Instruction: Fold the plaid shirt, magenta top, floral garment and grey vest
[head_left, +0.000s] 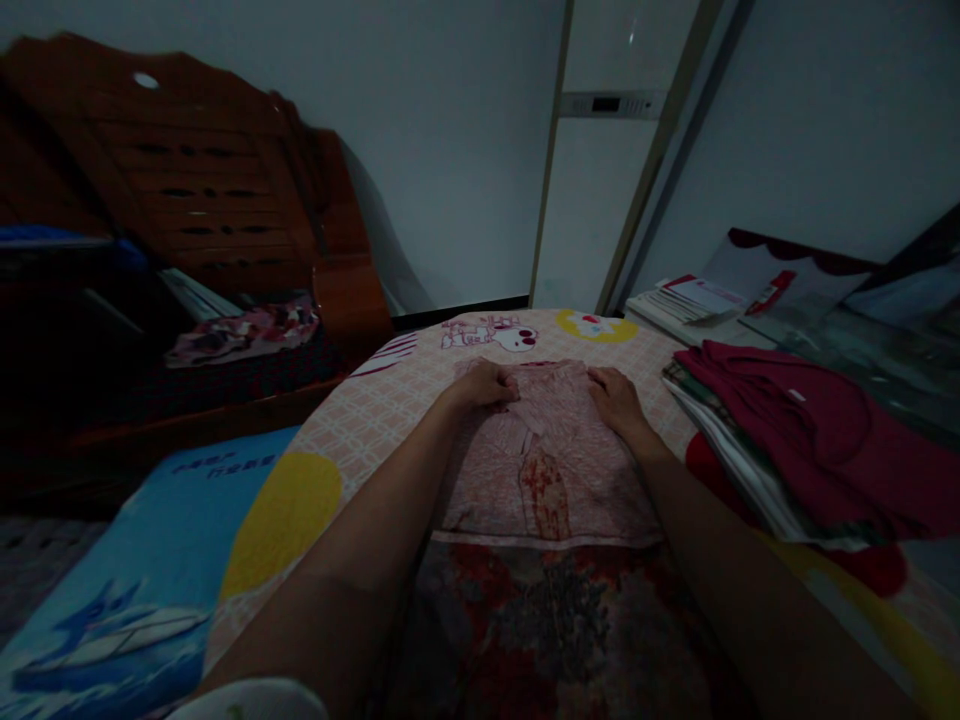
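A pale pink shirt with a reddish printed patch lies on the patterned tablecloth, its neckline edge toward the far side. My left hand has its fingers curled closed on the upper left part of the shirt. At the shirt's upper right edge, the bent fingers of my right hand grip the cloth; the fingertips are partly hidden. Nearer to me, below the shirt's pale hem, is a dark floral fabric with red and grey blotches.
To the right sits a stack of folded clothes with a dark red garment on top. Behind it are papers. A wooden bench stands at the left, with a blue printed bag nearer. A tall white cabinet-like unit stands by the wall.
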